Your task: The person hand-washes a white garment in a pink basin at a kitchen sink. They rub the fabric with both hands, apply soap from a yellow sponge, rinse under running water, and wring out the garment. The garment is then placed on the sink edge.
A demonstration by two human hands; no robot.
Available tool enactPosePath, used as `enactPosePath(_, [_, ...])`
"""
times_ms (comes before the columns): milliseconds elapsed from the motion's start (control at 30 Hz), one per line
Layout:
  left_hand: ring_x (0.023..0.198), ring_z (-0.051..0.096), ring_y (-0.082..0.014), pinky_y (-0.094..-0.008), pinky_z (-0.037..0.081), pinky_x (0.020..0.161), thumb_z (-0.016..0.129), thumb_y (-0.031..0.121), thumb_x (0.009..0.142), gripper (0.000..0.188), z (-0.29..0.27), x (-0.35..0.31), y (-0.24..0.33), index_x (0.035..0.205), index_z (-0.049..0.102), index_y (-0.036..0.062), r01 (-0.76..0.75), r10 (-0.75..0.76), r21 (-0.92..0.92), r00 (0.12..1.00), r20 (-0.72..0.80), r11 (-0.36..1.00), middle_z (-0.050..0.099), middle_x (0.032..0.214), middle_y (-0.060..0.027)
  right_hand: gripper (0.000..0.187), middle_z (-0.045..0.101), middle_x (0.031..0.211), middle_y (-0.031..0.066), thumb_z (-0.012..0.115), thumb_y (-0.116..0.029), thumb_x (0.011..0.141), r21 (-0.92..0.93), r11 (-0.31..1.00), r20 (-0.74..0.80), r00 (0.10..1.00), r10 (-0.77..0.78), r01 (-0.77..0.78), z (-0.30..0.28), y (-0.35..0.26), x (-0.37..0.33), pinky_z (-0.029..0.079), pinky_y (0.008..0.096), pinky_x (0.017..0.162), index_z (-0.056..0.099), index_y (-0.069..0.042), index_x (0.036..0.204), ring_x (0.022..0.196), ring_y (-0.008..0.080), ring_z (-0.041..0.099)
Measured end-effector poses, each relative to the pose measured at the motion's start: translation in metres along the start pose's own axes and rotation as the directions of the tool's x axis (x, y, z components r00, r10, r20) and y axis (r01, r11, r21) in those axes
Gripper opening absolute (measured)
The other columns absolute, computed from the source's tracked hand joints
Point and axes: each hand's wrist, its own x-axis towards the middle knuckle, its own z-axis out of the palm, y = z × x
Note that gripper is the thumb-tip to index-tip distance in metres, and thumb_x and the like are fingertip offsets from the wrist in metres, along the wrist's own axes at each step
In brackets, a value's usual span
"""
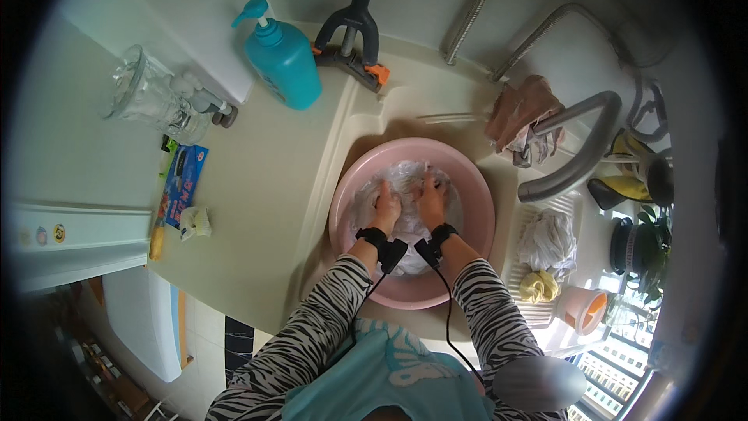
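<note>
Roomy counter (pixel 253 195) beside pink basin rim (pixel 338 196)

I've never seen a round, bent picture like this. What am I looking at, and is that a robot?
No robot here: these are a person's left hand and right hand, with black wrist straps. The one picture comes from a wide fisheye camera worn on the head, looking down, so straight edges bend. Both hands are in a pink basin, on white cloth; how firmly they grip it is unclear. On the beige counter to the left stands a turquoise pump bottle.
</note>
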Motion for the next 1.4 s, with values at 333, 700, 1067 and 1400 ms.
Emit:
enactPosePath(333, [0.096,0.052,-0.0136,-0.0279,0.044,0.081,0.043,0.041,0.097,0.05,-0.025,-0.042,0.077,0.142,0.032,0.0219,0.493,-0.203,-0.84,0.867,0.454,0.228,0.046,0.13,0.0034,0.038,0.06,0.101,0.0186,0.072,-0.019,0.075,0.624,0.713,0.322,0.937,0.137,-0.319,-0.025,-0.022,0.008,0.049,0.036,0.073,0.056,-0.005,0.107,0.079,0.0306,0.061])
enactPosePath(700, [0.089,0.057,-0.0189,-0.0345,0.046,0.082,0.048,0.043,0.093,0.042,-0.003,-0.07,0.034,0.115,0.05,0.0077,0.36,0.14,-0.912,0.91,0.389,0.195,0.058,0.101,-0.0051,0.025,0.057,0.063,0.0172,0.066,-0.03,0.08,0.468,0.881,0.086,0.988,-0.127,0.073,-0.084,-0.083,-0.067,0.046,0.0407,0.058,0.058,-0.007,0.075,0.058,0.0353,0.056])
enactPosePath(1067, [0.093,0.057,-0.0141,-0.0312,0.049,0.076,0.044,0.028,0.095,0.021,-0.016,-0.068,0.096,0.102,0.053,0.0102,0.494,-0.319,-0.814,0.859,0.401,0.306,0.058,0.098,-0.0035,0.031,0.062,0.069,0.0213,0.06,-0.038,0.084,0.158,0.975,0.025,0.987,-0.161,0.155,-0.047,-0.032,-0.003,0.049,0.0492,0.061,0.066,-0.008,0.083,0.068,0.0424,0.06])
enactPosePath(1400, [0.106,0.05,-0.0161,-0.0299,0.044,0.083,0.046,0.009,0.088,0.056,-0.028,-0.023,0.055,0.142,0.029,0.0109,0.291,-0.307,-0.57,0.949,0.072,0.768,0.05,0.122,-0.006,0.03,0.05,0.1,0.0174,0.053,-0.032,0.091,-0.162,0.905,0.257,0.902,-0.347,0.394,0.007,0.002,0.028,0.055,0.0453,0.069,0.044,-0.005,0.1,0.085,0.0408,0.061])
